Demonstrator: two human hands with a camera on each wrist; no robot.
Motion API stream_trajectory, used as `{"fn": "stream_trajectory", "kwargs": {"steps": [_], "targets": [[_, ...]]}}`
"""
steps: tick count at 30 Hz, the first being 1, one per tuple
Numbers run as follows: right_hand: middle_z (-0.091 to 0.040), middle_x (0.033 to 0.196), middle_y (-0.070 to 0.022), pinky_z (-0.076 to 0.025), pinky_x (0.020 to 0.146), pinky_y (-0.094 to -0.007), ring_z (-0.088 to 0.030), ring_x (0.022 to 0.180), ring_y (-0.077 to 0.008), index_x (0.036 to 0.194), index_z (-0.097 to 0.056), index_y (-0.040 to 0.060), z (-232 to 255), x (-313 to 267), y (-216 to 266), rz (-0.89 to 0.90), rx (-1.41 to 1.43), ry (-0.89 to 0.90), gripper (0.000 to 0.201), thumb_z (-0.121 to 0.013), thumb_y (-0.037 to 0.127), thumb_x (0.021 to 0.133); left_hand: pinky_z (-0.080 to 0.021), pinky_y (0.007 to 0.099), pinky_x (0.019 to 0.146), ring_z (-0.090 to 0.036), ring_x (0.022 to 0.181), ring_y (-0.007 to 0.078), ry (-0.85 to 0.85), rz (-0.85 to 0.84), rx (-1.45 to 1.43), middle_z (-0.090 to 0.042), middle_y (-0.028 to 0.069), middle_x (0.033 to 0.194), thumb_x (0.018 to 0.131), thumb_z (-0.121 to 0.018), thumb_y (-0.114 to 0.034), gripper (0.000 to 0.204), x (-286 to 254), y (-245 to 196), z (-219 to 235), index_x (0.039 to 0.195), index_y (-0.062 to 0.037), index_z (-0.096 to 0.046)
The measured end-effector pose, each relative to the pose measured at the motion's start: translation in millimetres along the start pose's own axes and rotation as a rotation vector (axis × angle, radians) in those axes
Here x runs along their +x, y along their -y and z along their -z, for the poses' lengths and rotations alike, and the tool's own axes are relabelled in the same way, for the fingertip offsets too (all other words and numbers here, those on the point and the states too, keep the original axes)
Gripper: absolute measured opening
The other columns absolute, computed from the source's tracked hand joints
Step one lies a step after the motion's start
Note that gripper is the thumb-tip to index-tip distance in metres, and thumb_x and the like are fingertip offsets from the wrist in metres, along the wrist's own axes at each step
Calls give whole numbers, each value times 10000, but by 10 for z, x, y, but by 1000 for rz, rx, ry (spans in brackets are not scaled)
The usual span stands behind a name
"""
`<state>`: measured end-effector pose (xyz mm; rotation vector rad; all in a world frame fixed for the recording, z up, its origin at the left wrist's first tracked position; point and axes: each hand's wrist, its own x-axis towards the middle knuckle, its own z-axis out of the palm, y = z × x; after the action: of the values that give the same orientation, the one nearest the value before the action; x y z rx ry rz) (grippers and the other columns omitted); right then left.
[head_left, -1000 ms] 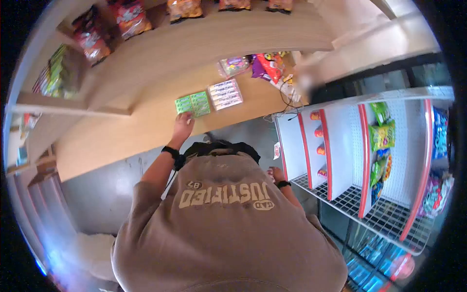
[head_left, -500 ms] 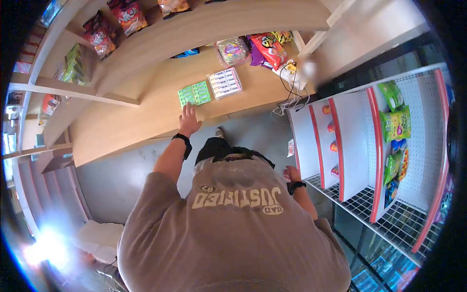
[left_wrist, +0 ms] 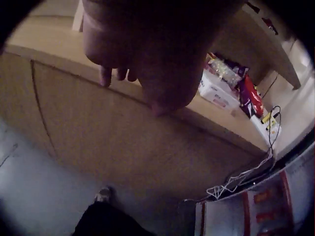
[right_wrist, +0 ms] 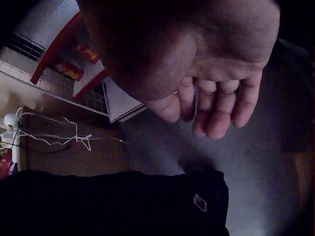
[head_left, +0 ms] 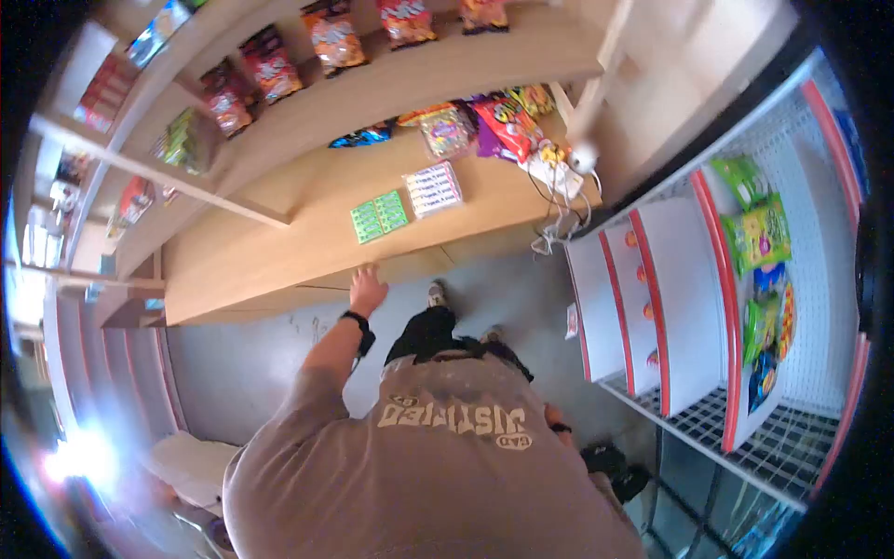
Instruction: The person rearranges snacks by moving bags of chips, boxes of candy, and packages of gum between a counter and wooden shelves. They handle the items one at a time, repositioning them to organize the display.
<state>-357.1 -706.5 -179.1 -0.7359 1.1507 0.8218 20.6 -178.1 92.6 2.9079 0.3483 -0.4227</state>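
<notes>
My left hand (head_left: 368,289) is stretched forward with relaxed fingers and holds nothing. It hovers just off the front edge of the wooden counter (head_left: 279,261), short of the green gum packs (head_left: 379,216). In the left wrist view the left hand (left_wrist: 142,59) fills the top, fingers hanging loose over the counter edge (left_wrist: 74,64). My right hand (right_wrist: 211,98) hangs at my side with loosely curled fingers, empty. In the head view it is almost wholly hidden behind my torso.
A white box of packs (head_left: 432,189) lies beside the green ones, with snack bags (head_left: 503,121) and white cables (head_left: 559,200) at the counter's right end. Upper shelves (head_left: 307,47) carry more bags. A white rack with red edges (head_left: 652,307) stands to my right.
My left hand has drawn back from the green gum packs to the counter's front edge. My body has moved away from the counter, and the right hand has dropped behind my torso.
</notes>
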Motion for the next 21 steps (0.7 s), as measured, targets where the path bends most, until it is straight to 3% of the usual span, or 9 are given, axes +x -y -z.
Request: {"fn": "stream_trajectory", "kwargs": {"steps": [3, 6, 9, 10, 12, 13, 16, 20, 21], "targets": [[-437, 603, -60, -289, 427, -336, -376, 414, -190, 813, -466, 60, -270, 70, 582, -9, -95, 37, 310, -456, 364, 873, -378, 501, 974, -401, 1188, 406, 83, -49, 36, -390, 176, 1334, 754, -633, -338, 554, -597, 357, -513, 1235, -112, -477], [-533, 735, -77, -387, 505, -348, -482, 547, -195, 965, -493, 66, -517, -341, 857, 39, -268, -39, 298, -482, 347, 866, -409, 437, 951, -501, 1133, 308, 524, 53, -251, -575, 156, 1149, 823, -558, -358, 437, -1086, 980, -1086, 1170, -93, -541], [-628, 867, -94, -486, 584, -359, -588, 681, -200, 1117, -521, 72, -939, -749, 1230, 101, -419, -126, 366, -508, 330, 858, -457, 426, 873, -590, 997, 306, 917, -92, -266, -648, 121, 972, 820, -499, -205, 262, -1597, 1261, -931, 1014, -100, -641], [-610, 834, -107, -478, 552, -340, -563, 616, -205, 1117, -518, 52, -859, -517, 1230, 398, -712, -10, 365, -528, 299, 848, -465, 432, 862, -596, 979, 315, 853, -156, -189, -648, 128, 967, 808, -504, -201, 268, -1713, 1460, -1041, 1014, -108, -646], [-607, 826, -111, -478, 543, -347, -566, 608, -214, 1118, -518, 42, -980, -425, 1498, 279, -563, -13, 344, -528, 255, 848, -477, 446, 849, -586, 990, 337, 658, -393, 117, -638, 147, 998, 790, -515, -195, 263, -1856, 1837, -1377, 996, -113, -657], [-604, 819, -114, -478, 534, -355, -569, 599, -222, 1120, -518, 31, -1155, -532, 1636, 152, -393, -31, 327, -527, 211, 847, -477, 446, 849, -586, 990, 337, 635, -375, 102, -638, 147, 998, 790, -515, -195, 263, -1883, 1956, -1460, 996, -113, -657], [-597, 820, -123, -477, 535, -365, -575, 634, -237, 1119, -515, 28, -1397, -607, 1821, 231, -586, 195, 295, -505, 173, 862, -479, 426, 853, -575, 1007, 341, 465, -273, 22, -638, 158, 1009, 818, -518, -181, 254, -2012, 2174, -1602, 1014, -75, -642], [-601, 862, -154, -510, 618, -374, -601, 761, -252, 1119, -513, 28, -1683, -295, 1840, 129, -780, 41, 321, -544, 207, 855, -496, 393, 808, -620, 917, 293, 377, -93, -610, -654, 148, 977, 828, -544, -223, 297, -2097, 2191, -1440, 1045, -37, -622], [-601, 862, -154, -510, 618, -374, -601, 761, -252, 1119, -513, 28, -1816, -290, 1790, 136, -808, 44, 321, -544, 207, 855, -501, 375, 772, -630, 856, 262, 361, 181, -747, -660, 137, 947, 817, -558, -250, 318, -2145, 2059, -1257, 1034, -25, -617]]}}
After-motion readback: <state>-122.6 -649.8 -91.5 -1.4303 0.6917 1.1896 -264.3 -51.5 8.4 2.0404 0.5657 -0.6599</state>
